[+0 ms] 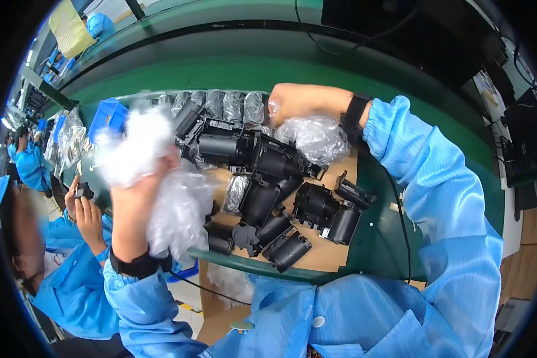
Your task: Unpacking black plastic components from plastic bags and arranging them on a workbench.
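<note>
My left hand (159, 170), partly smeared by motion, is closed round a bunch of crumpled clear plastic bags (182, 209) at the left of the work area. Farther right, my right hand (304, 102) is curled at the end of a row of black parts wrapped in clear plastic (232, 107). Its fingertips are mostly hidden, and crumpled clear plastic (316, 138) bulges from beneath it. Between my hands lies a loose heap of bare black plastic housings with rounded barrels (259, 203). One wrapped part (237, 194) sits among them.
A brown cardboard sheet (331, 259) under the heap lies on a green table (376, 250). A black cable (404, 230) crosses its right side. Beyond my left hand stands a blue bin (106, 118). At left, a co-worker's hands (88, 218) hold a small black part (83, 191).
</note>
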Available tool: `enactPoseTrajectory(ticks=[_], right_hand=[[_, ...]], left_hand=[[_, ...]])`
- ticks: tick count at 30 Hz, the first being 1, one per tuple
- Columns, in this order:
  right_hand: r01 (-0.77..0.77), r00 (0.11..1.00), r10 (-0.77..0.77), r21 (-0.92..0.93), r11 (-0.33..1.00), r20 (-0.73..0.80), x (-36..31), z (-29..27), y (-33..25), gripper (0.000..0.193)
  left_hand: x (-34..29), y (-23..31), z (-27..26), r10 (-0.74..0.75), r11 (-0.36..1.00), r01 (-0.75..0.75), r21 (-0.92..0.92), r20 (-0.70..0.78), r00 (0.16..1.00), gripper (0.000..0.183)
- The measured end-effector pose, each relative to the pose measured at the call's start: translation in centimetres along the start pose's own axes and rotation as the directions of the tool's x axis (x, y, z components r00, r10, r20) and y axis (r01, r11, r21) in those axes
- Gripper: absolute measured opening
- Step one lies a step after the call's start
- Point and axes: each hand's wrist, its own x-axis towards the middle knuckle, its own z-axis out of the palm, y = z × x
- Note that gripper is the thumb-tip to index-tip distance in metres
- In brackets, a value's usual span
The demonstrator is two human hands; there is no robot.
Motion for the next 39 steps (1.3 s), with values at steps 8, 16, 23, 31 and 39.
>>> enactPoseTrajectory(ticks=[8, 16, 23, 31, 39], right_hand=[[0.238, 0.966, -0.194, 0.288, 0.928, -0.173, 1.0, -3.4, 2.4, 0.029], [0.126, 0.967, -0.125, -0.012, 0.992, -0.222, 3.9, 0.0, 4.9, 0.039], [0.115, 0.901, -0.246, -0.350, 0.930, -0.357, 0.4, -2.1, 1.3, 0.019], [0.490, 0.847, -0.474, 0.009, 0.871, -0.239, -6.5, -7.5, -4.9, 0.032], [0.403, 0.914, -0.371, 0.269, 0.875, -0.164, -8.8, -7.4, -6.5, 0.036]], left_hand=[[1.4, 0.8, 3.2, -0.039, 0.984, 0.045, 0.172, -0.038, 0.999, 0.014], [2.0, -1.7, 9.1, -0.288, 0.323, -0.350, 0.879, 0.444, 0.848, 0.044], [1.6, -5.1, 7.9, -0.165, 0.567, -0.305, 0.765, 0.469, 0.868, 0.022], [-0.7, -5.6, 8.1, 0.006, 0.246, -0.525, 0.815, 0.540, 0.841, 0.006], [-1.6, -5.1, 8.7, 0.064, -0.008, -0.622, 0.783, 0.622, 0.781, 0.005]])
